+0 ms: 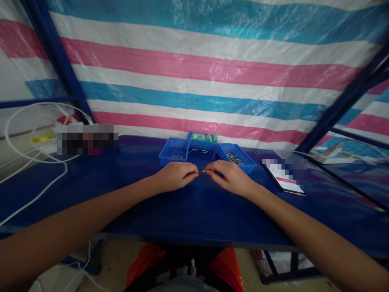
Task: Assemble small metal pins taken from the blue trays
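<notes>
Both hands meet over the blue table (pixel 182 215), fingertips almost touching. My left hand (pixel 174 176) is closed in a pinch on one end of a thin, short metal pin-like piece (pixel 201 171). At the other end of that piece, thumb and fingers of my right hand (pixel 232 177) are also pinched. Whether it is one part or two joined parts is too small to tell. Just beyond my left hand stands a blue bin (pixel 162 155) with small metal pieces inside. Behind my right hand is another blue bin (pixel 251 166) holding a heap of metal pieces.
Between the bins, several thin metal pins (pixel 199 151) lie in a row. A third blue bin (pixel 190 136) with green-tinted plastic bags stands behind. A phone (pixel 284 178) lies at right. White cables (pixel 45 187) run along the left side. Striped sheeting (pixel 194 73) hangs behind the table.
</notes>
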Demonstrator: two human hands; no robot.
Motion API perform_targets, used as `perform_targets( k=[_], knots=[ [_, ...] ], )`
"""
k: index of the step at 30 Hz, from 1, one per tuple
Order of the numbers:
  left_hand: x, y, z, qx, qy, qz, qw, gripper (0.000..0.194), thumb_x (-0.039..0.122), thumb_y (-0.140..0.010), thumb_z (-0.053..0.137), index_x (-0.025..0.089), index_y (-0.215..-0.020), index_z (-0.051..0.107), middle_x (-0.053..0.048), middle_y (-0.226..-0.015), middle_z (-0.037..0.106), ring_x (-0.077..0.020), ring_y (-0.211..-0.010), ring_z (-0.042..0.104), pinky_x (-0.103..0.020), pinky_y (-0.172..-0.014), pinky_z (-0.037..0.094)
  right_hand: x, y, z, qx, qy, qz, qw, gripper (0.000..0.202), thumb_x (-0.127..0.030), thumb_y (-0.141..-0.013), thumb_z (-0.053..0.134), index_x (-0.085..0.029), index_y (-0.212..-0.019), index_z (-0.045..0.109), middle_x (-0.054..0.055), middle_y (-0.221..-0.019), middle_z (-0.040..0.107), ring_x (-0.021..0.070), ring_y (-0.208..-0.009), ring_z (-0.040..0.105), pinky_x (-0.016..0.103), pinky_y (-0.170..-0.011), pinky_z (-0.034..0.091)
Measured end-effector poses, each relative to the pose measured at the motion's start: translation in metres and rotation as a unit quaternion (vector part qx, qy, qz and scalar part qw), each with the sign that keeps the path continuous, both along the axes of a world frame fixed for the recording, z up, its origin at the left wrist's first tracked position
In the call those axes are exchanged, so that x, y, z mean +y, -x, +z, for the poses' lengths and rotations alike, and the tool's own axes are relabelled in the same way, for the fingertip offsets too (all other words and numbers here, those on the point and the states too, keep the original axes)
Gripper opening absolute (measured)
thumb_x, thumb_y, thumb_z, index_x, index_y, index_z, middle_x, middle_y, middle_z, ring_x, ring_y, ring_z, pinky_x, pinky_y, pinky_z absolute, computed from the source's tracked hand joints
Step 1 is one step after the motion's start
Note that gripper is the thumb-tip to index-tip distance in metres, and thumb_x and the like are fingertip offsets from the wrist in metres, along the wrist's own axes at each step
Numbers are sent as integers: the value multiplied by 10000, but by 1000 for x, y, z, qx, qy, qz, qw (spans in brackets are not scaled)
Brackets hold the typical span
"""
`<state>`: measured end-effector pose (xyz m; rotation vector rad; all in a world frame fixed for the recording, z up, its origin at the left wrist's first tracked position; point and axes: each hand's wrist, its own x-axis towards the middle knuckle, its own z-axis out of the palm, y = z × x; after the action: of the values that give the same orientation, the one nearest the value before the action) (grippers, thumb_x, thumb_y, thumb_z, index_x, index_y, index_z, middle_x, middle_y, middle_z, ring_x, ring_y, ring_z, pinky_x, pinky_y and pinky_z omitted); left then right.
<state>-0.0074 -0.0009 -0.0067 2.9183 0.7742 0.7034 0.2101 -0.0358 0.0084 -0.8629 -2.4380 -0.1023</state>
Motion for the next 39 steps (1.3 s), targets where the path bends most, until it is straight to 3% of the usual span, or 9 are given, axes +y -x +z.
perform_targets(
  k=[5,9,15,26,32,39],
  knots=[
    [-3,1,4,-54,-29,21,998,166,246,-873,466,157,-857,604,-8,-777,618,-104,-696,570,-208,-652,413,4,-2,-1,-32,25,-46,998,183,-240,-903,432,-147,-958,580,65,-825,634,159,-761,590,276,-698,450],
    [-8,0,7,-87,-59,-9,994,177,238,-879,456,153,-861,609,-14,-784,605,-96,-706,560,-198,-658,418,3,2,-4,-58,48,-19,997,167,-234,-902,434,-150,-935,574,44,-766,622,143,-698,578,255,-660,427],
    [-9,0,5,-68,-64,-53,994,193,262,-890,464,156,-918,622,-25,-870,627,-99,-780,588,-194,-701,444,-1,9,-8,-35,75,22,996,153,-234,-908,431,-161,-898,565,26,-743,606,127,-678,563,236,-644,415],
    [-6,1,5,-32,-85,-81,993,203,257,-896,444,161,-924,621,-32,-893,638,-104,-816,598,-193,-732,455,2,7,-8,-15,90,23,996,150,-254,-900,466,-166,-891,587,27,-763,627,127,-692,580,231,-648,423],
    [-10,1,5,-32,-82,-66,994,138,201,-824,471,157,-879,590,-33,-876,627,-124,-830,590,-219,-752,456,1,8,-7,-34,85,21,996,179,-271,-900,473,-153,-873,604,37,-773,631,133,-713,585,238,-669,427],
    [-8,0,3,-37,-65,16,997,70,213,-756,497,173,-786,546,12,-698,590,-111,-656,569,-215,-620,430,1,6,-5,-34,89,13,995,193,-312,-894,487,-155,-903,599,27,-755,622,127,-686,572,241,-645,422]
  ],
)
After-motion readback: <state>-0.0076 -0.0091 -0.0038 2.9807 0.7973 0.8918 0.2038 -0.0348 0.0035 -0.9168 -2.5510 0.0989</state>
